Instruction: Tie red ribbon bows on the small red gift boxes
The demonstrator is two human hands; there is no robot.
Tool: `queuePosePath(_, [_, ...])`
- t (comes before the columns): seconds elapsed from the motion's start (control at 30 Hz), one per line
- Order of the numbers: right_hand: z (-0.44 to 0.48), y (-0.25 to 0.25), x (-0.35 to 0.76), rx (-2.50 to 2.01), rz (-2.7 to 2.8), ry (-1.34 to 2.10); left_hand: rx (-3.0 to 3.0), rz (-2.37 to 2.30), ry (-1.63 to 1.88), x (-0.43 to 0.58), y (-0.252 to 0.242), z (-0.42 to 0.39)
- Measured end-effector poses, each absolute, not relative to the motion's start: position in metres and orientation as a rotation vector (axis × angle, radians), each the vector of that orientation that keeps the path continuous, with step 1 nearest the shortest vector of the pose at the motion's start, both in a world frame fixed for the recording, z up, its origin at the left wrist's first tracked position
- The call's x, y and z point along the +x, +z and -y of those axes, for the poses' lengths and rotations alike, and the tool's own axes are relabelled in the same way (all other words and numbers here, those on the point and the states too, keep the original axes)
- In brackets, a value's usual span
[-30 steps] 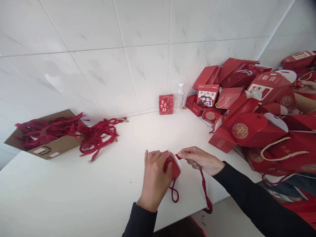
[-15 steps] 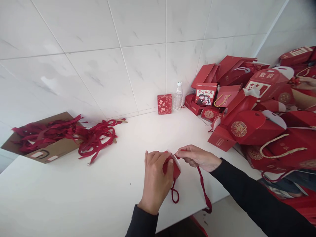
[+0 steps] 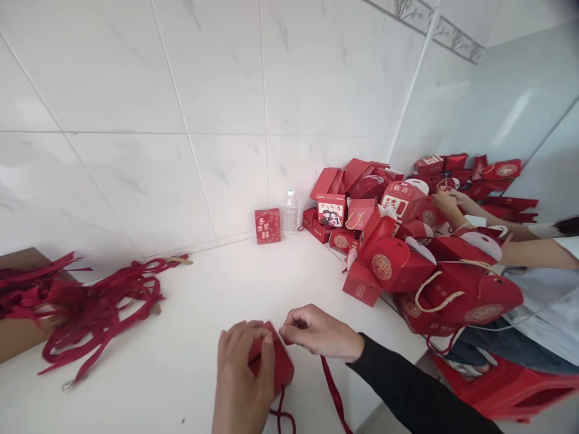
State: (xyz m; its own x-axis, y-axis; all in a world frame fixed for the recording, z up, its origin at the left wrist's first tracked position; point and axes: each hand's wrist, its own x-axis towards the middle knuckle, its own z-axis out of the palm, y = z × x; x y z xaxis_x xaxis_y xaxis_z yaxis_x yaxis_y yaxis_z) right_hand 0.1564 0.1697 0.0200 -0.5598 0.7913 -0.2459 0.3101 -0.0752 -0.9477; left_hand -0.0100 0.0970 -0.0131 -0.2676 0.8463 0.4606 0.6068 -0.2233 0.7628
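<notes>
My left hand (image 3: pixel 244 371) is wrapped over a small red gift box (image 3: pixel 283 366) near the front of the white table, fingers on its top and thumb on the near side. At the box's upper right edge, my right hand (image 3: pixel 322 333) pinches a dark red ribbon between thumb and fingertips. The ribbon's loose length (image 3: pixel 332 390) hangs below that hand toward the table's front edge. A twisted dark red cord (image 3: pixel 281 415) comes out of the box's near end. My left palm and fingers hide much of the box.
At left, a cardboard box (image 3: pixel 20 340) overflows with dark red ribbons (image 3: pixel 113 304). By the wall stand a red patterned box (image 3: pixel 268 226) and a clear bottle (image 3: pixel 291 216). Red gift boxes (image 3: pixel 398 265) pile up at right, where a co-worker's hands (image 3: pixel 447 202) reach in above a red stool (image 3: pixel 511 386).
My view has turned right and upward, showing more of the co-worker and the pile. Both hands keep their hold on the box and ribbon, with little visible change.
</notes>
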Motion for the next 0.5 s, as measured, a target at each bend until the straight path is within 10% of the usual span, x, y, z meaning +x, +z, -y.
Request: queuePosePath(0.5, [-0.167,0.023,0.160,-1.088,1.792,1.799,1.812,-1.894,1.233,0.002,0.006,-0.090])
